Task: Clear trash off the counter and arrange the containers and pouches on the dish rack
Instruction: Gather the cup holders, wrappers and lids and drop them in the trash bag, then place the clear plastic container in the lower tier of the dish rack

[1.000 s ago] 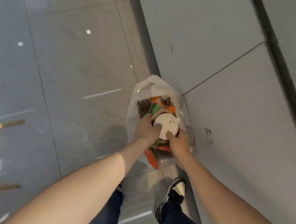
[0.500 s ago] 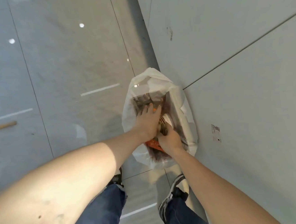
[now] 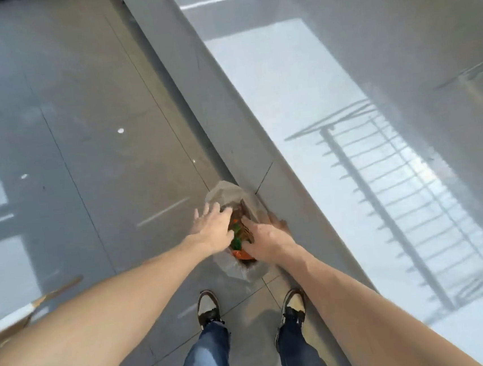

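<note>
A white plastic trash bag (image 3: 220,192) stands on the floor against the base of the counter. Inside it lie brown, green and orange wrappers (image 3: 238,242). My left hand (image 3: 212,230) hovers over the bag's left rim with its fingers spread and nothing in it. My right hand (image 3: 264,233) lies over the bag's right side, fingers apart, touching the trash or just above it; I cannot tell which. The white cup lid from the earlier frames is hidden.
The glossy grey counter top (image 3: 299,94) runs along the right and mirrors a wire rack (image 3: 382,187). Its front panel (image 3: 265,163) drops to the tiled floor (image 3: 99,155). My shoes (image 3: 208,307) stand just behind the bag. Cardboard (image 3: 25,312) lies at the left.
The white-lidded cup went down into the bag and out of sight. Both hands have let go and spread open above it. My view has risen, so the counter top now shows.
</note>
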